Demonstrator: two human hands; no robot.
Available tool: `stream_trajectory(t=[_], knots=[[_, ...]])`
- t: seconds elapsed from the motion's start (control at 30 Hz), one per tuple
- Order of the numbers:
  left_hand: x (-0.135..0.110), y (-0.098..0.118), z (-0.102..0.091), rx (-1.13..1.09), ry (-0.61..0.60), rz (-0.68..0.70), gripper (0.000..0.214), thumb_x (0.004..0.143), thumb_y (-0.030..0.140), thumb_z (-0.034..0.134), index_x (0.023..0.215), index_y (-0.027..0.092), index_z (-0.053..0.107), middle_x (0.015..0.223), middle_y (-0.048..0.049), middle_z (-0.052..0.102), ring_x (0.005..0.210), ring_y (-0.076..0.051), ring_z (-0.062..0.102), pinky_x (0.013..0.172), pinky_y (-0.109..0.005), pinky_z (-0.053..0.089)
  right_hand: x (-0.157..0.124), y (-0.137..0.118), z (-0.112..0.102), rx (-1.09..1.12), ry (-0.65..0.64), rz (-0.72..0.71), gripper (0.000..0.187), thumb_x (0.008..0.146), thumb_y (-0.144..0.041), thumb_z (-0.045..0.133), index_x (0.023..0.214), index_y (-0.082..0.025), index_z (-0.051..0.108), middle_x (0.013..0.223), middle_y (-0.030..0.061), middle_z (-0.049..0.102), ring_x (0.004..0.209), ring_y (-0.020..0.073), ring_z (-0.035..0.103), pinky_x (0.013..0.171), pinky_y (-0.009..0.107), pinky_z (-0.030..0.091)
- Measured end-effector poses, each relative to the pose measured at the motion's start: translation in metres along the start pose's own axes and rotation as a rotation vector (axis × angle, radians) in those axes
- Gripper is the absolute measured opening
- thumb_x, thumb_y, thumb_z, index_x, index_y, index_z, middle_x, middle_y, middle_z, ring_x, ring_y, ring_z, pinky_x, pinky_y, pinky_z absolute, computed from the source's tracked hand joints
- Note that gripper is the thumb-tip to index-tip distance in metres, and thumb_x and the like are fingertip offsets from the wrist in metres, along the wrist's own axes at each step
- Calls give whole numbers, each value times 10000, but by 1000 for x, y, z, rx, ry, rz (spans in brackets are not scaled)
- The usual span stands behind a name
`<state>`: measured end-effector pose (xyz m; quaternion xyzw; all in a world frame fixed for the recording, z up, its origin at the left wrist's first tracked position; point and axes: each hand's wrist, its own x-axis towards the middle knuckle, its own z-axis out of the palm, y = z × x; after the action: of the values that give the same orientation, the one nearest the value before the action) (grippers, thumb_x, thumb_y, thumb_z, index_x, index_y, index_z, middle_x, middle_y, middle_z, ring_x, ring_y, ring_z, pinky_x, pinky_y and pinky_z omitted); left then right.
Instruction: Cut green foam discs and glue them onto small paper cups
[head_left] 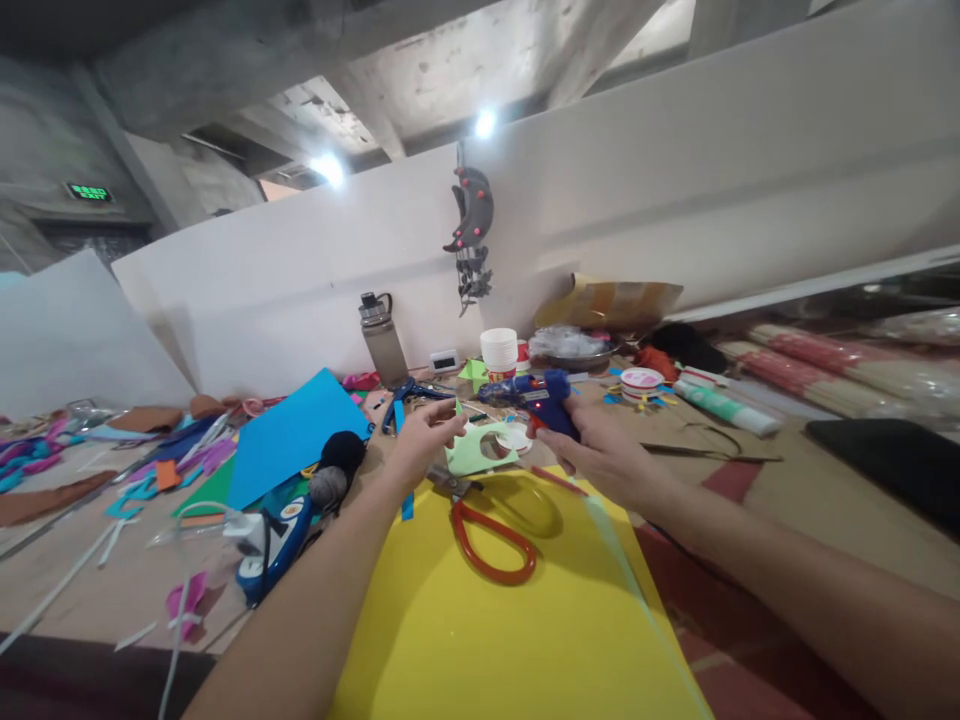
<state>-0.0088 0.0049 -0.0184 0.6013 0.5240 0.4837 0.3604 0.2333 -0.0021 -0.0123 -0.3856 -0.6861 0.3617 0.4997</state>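
My right hand [592,440] is wrapped round the handle of a blue hot glue gun [551,400], whose nozzle points left. My left hand [426,440] is closed at the fingertips on light green paper; a small tip of it shows above the fingers. Just right of those fingers is a light green paper piece [466,453] with a rounded hole cut in it. Whether it joins the pinched tip I cannot tell. Below both hands, scissors with red-orange handles [495,578] lie on a large yellow sheet [480,650].
A blue sheet [289,440], dark yarn balls [341,455] and a blue-white power strip [276,550] lie left. A grey bottle [382,345], stacked paper cups [499,350] and a tape roll [641,382] stand behind. A moon-shaped hanging ornament [474,215] hangs before the white panel.
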Motion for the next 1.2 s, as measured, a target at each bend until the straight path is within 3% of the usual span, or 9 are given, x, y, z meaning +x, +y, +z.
stream_trajectory(t=[0.1, 0.2, 0.7, 0.83, 1.0, 1.2], knots=[[0, 0, 1, 35, -33, -10, 556, 715, 462, 686, 1160, 131, 645, 790, -83, 682, 686, -156, 581, 561, -248, 415, -3, -1, -1, -175, -104, -103, 218, 801, -352, 566, 945, -194, 609, 816, 64, 653, 786, 245, 582, 686, 323, 439], [0, -1, 2, 53, -62, 2, 525, 728, 462, 672, 1141, 138, 656, 773, -72, 677, 669, -149, 578, 553, -246, 416, -5, -1, 0, -261, -158, -118, 260, 853, -359, 495, 998, -162, 581, 803, 69, 644, 771, 236, 584, 660, 311, 443], [-1, -2, 6, 64, -13, 12, 525, 728, 395, 705, 1196, 172, 620, 884, -75, 672, 708, -154, 604, 540, -231, 446, -5, 4, 2, -424, -157, -207, 308, 898, -348, 470, 1142, -173, 539, 1008, 106, 665, 846, 237, 612, 725, 313, 463], [2, -3, 5, -166, -26, -27, 487, 705, 376, 740, 1125, 145, 654, 786, -55, 645, 656, -117, 576, 549, -207, 434, -5, 5, 2, -432, -146, -202, 303, 891, -344, 476, 1126, -168, 550, 984, 106, 675, 827, 241, 614, 715, 324, 462], [2, -2, 6, -558, -30, -178, 363, 673, 285, 780, 993, 141, 687, 730, -10, 594, 588, -74, 555, 523, -175, 446, -5, 4, 2, -419, -153, -204, 333, 884, -352, 485, 1148, -162, 557, 977, 105, 682, 834, 250, 620, 726, 330, 468], [2, -3, 9, -785, -63, -275, 209, 702, 155, 745, 895, 136, 667, 667, 2, 565, 533, -61, 530, 472, -157, 449, -7, 4, 1, -404, -139, -205, 322, 900, -358, 481, 1166, -188, 544, 1004, 88, 678, 846, 234, 626, 735, 311, 477]])
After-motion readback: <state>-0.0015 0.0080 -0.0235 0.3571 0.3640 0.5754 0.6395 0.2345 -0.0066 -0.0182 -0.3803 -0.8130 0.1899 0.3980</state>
